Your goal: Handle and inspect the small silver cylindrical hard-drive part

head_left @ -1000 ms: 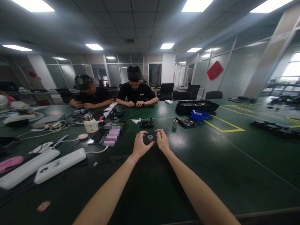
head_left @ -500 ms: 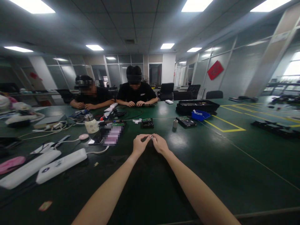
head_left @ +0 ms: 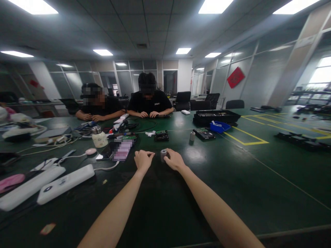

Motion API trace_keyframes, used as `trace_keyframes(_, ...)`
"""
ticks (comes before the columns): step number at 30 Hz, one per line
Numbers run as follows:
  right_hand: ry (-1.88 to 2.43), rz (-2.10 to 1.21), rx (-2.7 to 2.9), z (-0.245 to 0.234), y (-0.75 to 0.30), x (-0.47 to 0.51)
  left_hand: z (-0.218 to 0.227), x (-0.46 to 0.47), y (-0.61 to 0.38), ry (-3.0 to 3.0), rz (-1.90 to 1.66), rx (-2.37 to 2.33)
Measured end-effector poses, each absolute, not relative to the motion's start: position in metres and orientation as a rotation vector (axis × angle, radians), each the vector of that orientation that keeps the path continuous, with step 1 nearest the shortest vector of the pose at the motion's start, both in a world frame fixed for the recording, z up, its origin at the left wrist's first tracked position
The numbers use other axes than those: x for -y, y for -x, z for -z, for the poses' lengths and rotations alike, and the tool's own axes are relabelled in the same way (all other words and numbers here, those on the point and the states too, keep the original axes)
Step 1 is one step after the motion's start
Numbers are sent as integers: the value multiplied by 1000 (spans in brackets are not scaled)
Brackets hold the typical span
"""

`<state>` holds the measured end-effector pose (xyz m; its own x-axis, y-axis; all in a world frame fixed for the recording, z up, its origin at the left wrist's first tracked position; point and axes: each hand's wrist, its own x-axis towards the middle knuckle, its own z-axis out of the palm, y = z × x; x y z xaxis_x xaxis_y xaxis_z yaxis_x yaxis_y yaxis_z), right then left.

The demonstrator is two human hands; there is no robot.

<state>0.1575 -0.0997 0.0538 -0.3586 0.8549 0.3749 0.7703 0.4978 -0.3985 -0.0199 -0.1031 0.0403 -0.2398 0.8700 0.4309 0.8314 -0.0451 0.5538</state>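
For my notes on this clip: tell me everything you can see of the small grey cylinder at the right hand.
The grey cylinder is short and metallic-looking, its round top marked by darker detail too small to make out. It appears to stand upright on the green table, between the hands. The right hand holds it from one side; the left hand is apart from it.

Left hand (head_left: 143,161) pinched; right hand (head_left: 174,159) curled; arms (head_left: 117,205) outstretched

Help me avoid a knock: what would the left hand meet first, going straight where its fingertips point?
Probably the small grey cylinder at the right hand, across a visible gap, though depth is unclear.
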Motion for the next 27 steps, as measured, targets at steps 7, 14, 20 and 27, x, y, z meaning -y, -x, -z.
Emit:
trace_keyframes(7, 1295, -195, 2264, -51, -156, 97, -51, 101, 4, -1959, -1427, -1889)
trace_keyframes(14, 1342, -166, 2256, -49, -155, 96, -53, 107, -21, -2019, -1544, -1480)
trace_keyframes(20, 1340, -166, 2261, -49, -155, 94, -54, 110, -25, -1927, -1589, -1402)
trace_keyframes(27, 1296, -197, 2274, -51, -157, 91, -60, 116, -28, -1892, -1676, -1397)
